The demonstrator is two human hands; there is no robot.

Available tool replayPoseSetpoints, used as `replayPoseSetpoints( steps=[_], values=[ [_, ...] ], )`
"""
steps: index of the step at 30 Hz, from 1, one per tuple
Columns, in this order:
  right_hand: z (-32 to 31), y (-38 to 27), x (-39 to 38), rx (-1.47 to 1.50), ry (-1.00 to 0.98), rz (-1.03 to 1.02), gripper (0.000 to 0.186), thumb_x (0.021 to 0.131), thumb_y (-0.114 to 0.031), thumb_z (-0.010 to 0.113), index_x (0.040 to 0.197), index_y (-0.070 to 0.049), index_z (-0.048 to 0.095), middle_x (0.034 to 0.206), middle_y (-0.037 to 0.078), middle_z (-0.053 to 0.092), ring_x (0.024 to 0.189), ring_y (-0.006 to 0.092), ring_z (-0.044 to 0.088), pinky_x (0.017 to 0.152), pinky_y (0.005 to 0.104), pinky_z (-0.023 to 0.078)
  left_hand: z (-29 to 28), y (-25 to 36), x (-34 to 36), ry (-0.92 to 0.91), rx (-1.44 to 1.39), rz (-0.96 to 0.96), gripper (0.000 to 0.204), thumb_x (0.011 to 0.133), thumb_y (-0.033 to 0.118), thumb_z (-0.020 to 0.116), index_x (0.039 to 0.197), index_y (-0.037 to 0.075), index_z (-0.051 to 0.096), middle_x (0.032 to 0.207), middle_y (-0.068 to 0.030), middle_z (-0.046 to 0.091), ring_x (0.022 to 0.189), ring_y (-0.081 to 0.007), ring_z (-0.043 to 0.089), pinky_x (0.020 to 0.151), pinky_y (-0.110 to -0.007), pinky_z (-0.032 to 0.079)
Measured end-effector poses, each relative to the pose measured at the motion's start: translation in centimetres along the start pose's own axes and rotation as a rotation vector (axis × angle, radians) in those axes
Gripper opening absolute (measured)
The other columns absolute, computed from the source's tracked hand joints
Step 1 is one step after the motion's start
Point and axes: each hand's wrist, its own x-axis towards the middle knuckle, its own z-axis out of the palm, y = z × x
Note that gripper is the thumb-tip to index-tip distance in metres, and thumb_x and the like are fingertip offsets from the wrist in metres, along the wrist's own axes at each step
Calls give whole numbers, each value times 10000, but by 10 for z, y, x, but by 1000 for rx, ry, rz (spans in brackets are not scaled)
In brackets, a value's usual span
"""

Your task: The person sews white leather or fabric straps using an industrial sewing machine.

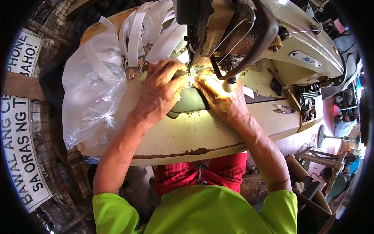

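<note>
Both my hands are at the needle area of a sewing machine (pixel 230 35), lit brightly by its lamp. My left hand (pixel 161 85) is curled, thumb and fingers pinched close to the needle. My right hand (pixel 222 93) is bent in from the other side, its fingertips pressed together under the glare. What the fingers hold is too small and washed out to name. White webbing straps (pixel 136 37) with metal clips (pixel 131 73) lie in a heap just beyond my left hand. A green plate (pixel 191 102) shows in the tabletop below my hands.
A clear plastic bag (pixel 93 93) lies on the table's left side. Thread snips (pixel 284 109), a screwdriver (pixel 293 99) and a tray of small parts (pixel 309 111) are at the right. The table's worn front edge (pixel 187 152) is close to my body. Wire mesh stands at the left.
</note>
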Motion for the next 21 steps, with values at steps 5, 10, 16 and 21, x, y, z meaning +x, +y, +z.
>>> replayPoseSetpoints(
  steps=[5, 10, 16, 21],
  values=[
    [9, 5, -1, 60, 73, -42, 113, 769, -87, 694, 858, -63, 627, 809, 126, 611, 754, 349, 583, 667, 464, 465, 3, -6, -1, -10, -125, 34, 240, 721, -18, 662, 960, -5, 651, 987, -104, 630, 975, -284, 613, 879, -399, 474],
    [5, 2, 1, 95, 71, 7, 117, 765, -94, 705, 862, -52, 653, 835, 142, 625, 777, 360, 584, 692, 464, 467, 5, -8, -3, -28, -136, 25, 238, 728, -34, 645, 965, -14, 647, 977, -113, 640, 971, -283, 616, 881, -398, 479],
    [2, 2, 0, 25, -8, 75, 161, 793, -111, 755, 933, -54, 700, 933, 116, 691, 852, 314, 663, 751, 400, 529, 5, -10, -2, -27, -163, 26, 235, 725, -37, 637, 959, -12, 649, 958, -114, 646, 957, -282, 617, 872, -394, 486],
    [9, 9, 1, 94, 2, 53, 144, 798, -152, 713, 852, -41, 639, 818, 128, 619, 762, 358, 572, 670, 471, 462, 4, -12, -1, -33, -184, 46, 236, 723, -34, 634, 958, -11, 647, 955, -108, 639, 946, -281, 612, 858, -393, 486]
  ],
)
